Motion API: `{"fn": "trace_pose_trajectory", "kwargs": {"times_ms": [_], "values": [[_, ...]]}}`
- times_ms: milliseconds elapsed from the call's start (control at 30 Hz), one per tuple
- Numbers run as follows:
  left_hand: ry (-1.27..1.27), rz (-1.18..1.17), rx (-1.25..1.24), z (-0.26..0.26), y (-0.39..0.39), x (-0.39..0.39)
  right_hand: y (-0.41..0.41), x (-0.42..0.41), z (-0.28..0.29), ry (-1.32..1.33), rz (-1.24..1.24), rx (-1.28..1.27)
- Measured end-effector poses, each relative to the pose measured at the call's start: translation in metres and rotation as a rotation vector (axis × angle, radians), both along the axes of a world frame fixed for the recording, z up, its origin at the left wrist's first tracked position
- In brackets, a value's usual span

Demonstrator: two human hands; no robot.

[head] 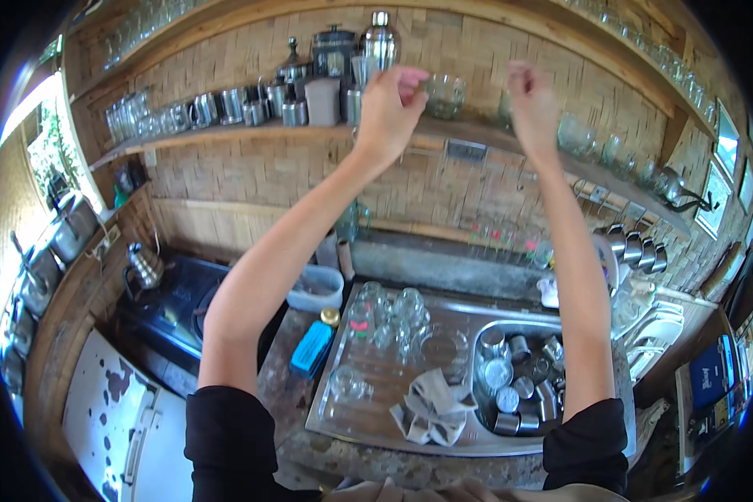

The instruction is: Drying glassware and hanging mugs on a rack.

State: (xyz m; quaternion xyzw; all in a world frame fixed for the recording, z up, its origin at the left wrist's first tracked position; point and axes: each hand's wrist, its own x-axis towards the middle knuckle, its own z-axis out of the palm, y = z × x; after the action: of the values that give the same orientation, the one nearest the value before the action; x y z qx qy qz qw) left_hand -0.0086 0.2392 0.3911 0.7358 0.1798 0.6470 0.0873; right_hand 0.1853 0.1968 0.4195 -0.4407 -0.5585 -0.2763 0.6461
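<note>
Both my arms are raised toward a wooden shelf (427, 127) on the woven wall. My left hand (389, 113) is beside a clear glass bowl (447, 97), its fingers loosely bent and apart from the thumb, with nothing seen between them. My right hand (532, 106) is blurred, near a glass vessel (505, 112) that it partly hides; whether it grips anything is unclear. Just behind my left hand stand a steel cocktail shaker (380, 42) and a dark lidded canister (334, 53). More clear glassware (577, 135) lines the shelf right of my right hand.
Below is a steel sink (521, 433) with metal cups and glasses in it. Its drainboard (376, 417) bears glass mugs (386, 314) and a grey cloth (436, 405). At the left are a blue sponge pack (312, 346), a plastic tub (317, 290), a stove (169, 301) and a gooseneck kettle (145, 267).
</note>
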Motion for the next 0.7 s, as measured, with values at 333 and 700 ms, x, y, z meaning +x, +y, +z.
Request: {"fn": "trace_pose_trajectory", "kwargs": {"times_ms": [333, 700], "values": [[-0.004, -0.089, -0.164, -0.067, -0.102, -0.067, -0.146, -0.036, -0.081, -0.032, 0.063, 0.077], [0.500, -0.185, -0.988, -0.357, -0.151, -0.002, -0.143, 0.023, -0.412, 0.106, 0.022, -0.888]]}}
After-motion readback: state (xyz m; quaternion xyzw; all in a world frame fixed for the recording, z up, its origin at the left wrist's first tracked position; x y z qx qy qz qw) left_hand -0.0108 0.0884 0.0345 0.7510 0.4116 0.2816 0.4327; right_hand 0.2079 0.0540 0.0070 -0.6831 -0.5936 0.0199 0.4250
